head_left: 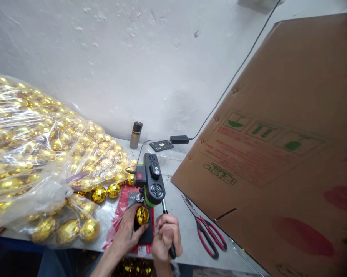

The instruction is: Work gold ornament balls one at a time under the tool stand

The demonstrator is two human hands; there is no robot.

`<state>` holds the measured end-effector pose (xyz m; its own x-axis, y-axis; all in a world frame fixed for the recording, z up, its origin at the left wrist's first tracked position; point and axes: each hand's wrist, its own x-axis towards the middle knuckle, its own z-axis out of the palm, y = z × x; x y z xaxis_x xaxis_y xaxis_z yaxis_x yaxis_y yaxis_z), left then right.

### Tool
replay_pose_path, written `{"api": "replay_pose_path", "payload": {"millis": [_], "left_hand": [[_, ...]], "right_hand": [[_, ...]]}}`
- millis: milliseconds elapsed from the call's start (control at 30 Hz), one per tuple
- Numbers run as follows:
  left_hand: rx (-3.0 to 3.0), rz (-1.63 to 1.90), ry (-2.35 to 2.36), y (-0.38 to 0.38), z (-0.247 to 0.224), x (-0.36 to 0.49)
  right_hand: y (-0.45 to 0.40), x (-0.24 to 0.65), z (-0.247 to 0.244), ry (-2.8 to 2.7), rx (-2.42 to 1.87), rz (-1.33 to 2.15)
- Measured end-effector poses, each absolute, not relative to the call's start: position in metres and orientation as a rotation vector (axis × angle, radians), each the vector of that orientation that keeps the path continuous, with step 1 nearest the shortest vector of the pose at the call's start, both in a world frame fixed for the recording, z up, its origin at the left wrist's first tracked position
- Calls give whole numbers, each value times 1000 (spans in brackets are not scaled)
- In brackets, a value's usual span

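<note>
My left hand [128,228] is closed around the side of a shiny gold faceted ball [142,215], fingers at its left and thumb below it. The ball sits over the dark base [146,234] of a small black bench press with a green edge [154,179]. My right hand [166,236] wraps round the press's lever [165,206], a metal rod with a black grip; the lever points down toward me. The press's upper housing stands just above the ball. Whether the ball touches the base is hard to see.
Clear plastic bags full of gold balls [46,146] fill the left. Loose gold balls [99,195] lie beside the press. Red-handled scissors [209,234] lie at right, near a large cardboard box [265,154]. Behind are a spray can [135,135], a black adapter [179,139] and a cable.
</note>
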<state>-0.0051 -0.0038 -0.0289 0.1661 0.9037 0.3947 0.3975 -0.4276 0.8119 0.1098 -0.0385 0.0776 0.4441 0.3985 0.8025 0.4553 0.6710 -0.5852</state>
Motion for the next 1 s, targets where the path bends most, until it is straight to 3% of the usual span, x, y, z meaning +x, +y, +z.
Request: {"api": "replay_pose_path", "payload": {"millis": [567,667,900,1000], "left_hand": [[1905,1237,1196,3,-28,-1],[1898,1241,1207,6,-25,-1],[1987,1226,1231,-19,-39,-11],[2078,1244,1251,-33,-44,-24]], "right_hand": [[-39,116,56,-1296,-942,-162],[-43,120,74,-1353,-942,-156],[-41,118,166,-1201,-1092,57],[-37,114,172,-1192,-1051,37]]}}
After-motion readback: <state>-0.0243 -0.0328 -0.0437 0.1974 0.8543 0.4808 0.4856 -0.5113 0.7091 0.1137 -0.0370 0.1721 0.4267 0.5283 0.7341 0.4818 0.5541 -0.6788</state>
